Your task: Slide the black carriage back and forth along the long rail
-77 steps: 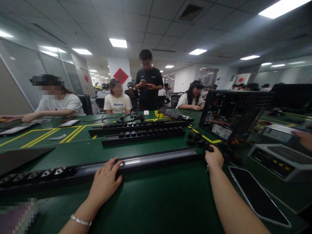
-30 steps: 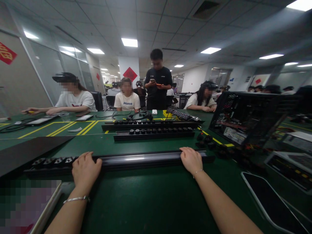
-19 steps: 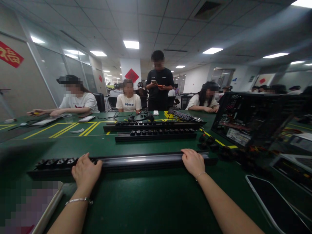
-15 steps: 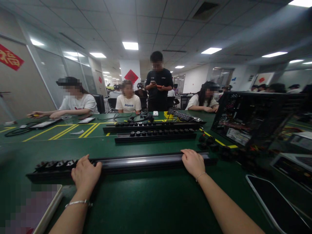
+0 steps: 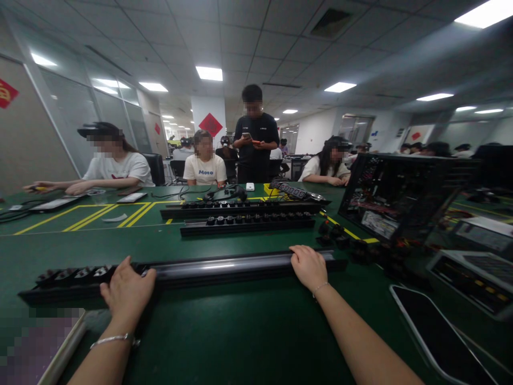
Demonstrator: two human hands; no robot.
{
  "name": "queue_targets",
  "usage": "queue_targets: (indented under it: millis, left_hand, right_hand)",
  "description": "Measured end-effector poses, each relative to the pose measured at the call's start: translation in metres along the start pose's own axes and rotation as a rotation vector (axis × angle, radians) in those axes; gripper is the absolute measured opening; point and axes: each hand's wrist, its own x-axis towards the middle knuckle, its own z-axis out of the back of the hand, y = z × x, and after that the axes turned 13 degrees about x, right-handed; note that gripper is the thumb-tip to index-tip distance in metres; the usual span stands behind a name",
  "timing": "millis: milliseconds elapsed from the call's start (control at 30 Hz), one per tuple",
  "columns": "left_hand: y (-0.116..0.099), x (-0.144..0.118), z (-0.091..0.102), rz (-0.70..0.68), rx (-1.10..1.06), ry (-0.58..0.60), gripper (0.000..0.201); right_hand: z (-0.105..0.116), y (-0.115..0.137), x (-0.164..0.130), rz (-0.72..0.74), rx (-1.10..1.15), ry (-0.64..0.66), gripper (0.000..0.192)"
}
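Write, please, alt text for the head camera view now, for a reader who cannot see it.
A person's left hand and right hand rest on a long black rail on a green table, with black modules in a row at the rail's left end. Beyond are two more rails, an open computer case and other people.

long black rail (image 5: 228,267) with a glossy channel, lying from left to right on the green worktop (image 5: 224,331), its right end slightly farther away, black socket modules (image 5: 83,272) with metallic parts lined up towards its left end
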Motion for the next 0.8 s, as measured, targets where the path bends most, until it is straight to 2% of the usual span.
queue_targets:
  millis: [200, 433, 633, 800]
  left_hand:
    - [0.0030, 0.0037, -0.0001, -0.021, 0.093, 0.056, 0.066]
    - [0.0051, 0.0053, 0.0025, -0.013, 0.024, 0.081, 0.065]
    - [0.0031, 0.0029, -0.0018, 0.025, -0.038, 0.022, 0.067]
    - [0.0082, 0.0060, -0.0036, 0.025, -0.031, 0.072, 0.061]
  right_hand:
    - [0.0004, 0.0001, 0.0001, -0.005, 0.005, -0.004, 0.038]
    - [-0.0006, -0.0015, 0.0003, 0.017, 0.006, -0.013, 0.038]
    - [-0.0011, -0.0017, 0.0000, 0.016, 0.005, -0.015, 0.038]
    - [-0.0006, -0.0013, -0.0001, 0.016, 0.009, -0.014, 0.038]
